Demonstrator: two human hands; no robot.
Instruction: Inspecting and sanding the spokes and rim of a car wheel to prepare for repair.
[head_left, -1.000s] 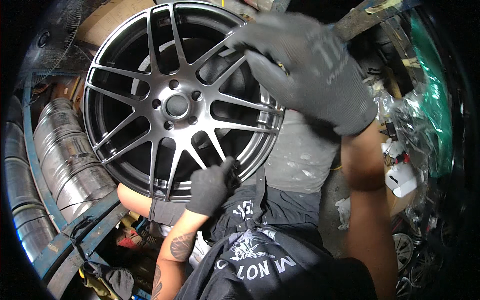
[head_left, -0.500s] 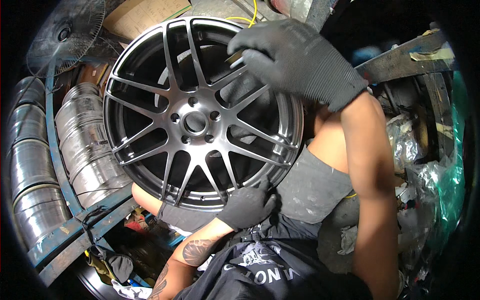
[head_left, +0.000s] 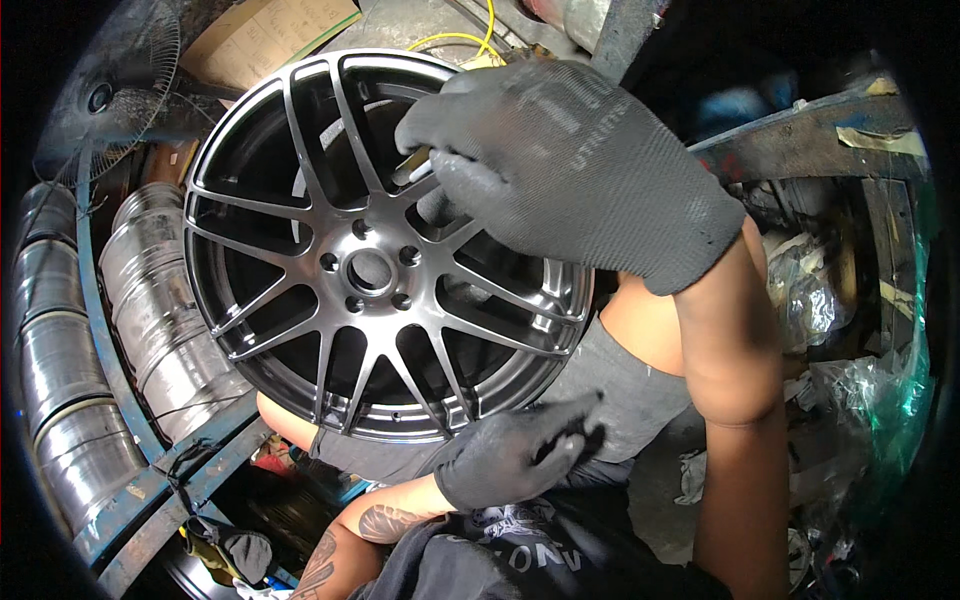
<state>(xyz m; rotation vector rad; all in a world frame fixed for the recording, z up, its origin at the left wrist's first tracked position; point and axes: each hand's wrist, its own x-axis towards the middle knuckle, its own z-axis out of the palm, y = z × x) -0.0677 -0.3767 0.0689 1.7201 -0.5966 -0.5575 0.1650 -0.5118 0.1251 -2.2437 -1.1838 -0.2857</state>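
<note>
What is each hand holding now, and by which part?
The right hand pinches a small pale tool by its end; the left hand steadies the alloy wheel at its lower rim.

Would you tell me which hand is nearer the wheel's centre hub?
Right. The right hand works on spokes just above the centre hub; the left hand grips the lower rim.

Dark grey knit gloves on left hand [head_left: 515,455] and right hand [head_left: 575,165]; tattooed left forearm [head_left: 345,545].
</note>
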